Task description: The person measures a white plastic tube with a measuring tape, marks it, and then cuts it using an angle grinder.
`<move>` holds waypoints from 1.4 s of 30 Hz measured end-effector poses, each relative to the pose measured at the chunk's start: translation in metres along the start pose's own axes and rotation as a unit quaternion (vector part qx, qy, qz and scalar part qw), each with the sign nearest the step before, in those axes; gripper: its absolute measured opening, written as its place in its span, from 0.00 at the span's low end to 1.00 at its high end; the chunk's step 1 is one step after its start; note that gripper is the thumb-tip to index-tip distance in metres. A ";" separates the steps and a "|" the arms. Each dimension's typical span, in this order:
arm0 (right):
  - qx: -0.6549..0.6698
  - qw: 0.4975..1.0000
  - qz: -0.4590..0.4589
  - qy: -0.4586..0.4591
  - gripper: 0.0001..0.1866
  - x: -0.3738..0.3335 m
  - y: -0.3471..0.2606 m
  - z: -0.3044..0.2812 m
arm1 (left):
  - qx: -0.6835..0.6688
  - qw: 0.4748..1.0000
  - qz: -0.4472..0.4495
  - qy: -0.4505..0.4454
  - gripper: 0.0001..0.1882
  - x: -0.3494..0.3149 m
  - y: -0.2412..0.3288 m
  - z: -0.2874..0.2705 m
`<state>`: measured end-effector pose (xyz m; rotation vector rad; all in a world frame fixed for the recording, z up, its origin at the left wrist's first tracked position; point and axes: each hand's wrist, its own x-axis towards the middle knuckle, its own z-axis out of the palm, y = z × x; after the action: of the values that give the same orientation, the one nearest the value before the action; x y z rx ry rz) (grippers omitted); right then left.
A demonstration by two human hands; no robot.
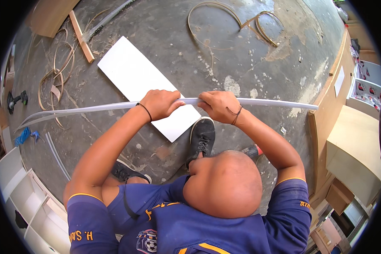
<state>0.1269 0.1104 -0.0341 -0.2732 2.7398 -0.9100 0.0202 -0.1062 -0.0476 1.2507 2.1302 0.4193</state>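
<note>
Navy sports shirt (pixel 224 233) is seen closest to the camera, fwiw. One long whitish strip (pixel 110 106) is gripped near its middle, with the left hand (pixel 161 104) and right hand (pixel 220 106) each clamped on it, a small gap left between them. It's held over a white board (pixel 133 70) that's laid on the grey floor (pixel 156 46).

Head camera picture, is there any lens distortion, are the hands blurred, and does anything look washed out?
Head view: the fisheye leaves the corners black, and the long pale strip looks bowed, whether from lens or real bend I cannot tell; head view: left hand and right hand look fairly sharp; head view: the white board looks bright, nearly without detail.
</note>
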 end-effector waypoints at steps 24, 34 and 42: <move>0.040 0.992 0.090 -0.083 0.10 0.007 -0.021 0.010 | -0.043 0.999 0.000 -0.011 0.18 -0.007 0.010 0.025; 0.023 0.992 0.102 -0.069 0.11 0.004 -0.004 -0.022 | 0.001 1.000 -0.023 0.000 0.20 -0.015 -0.015 0.001; 0.035 0.991 0.094 -0.084 0.12 0.011 -0.016 0.001 | -0.021 0.999 -0.028 -0.003 0.19 -0.013 0.003 0.009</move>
<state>0.1177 0.0950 -0.0269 -0.0721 2.5242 -0.8866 0.0323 -0.1160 -0.0479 1.1637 2.1358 0.4331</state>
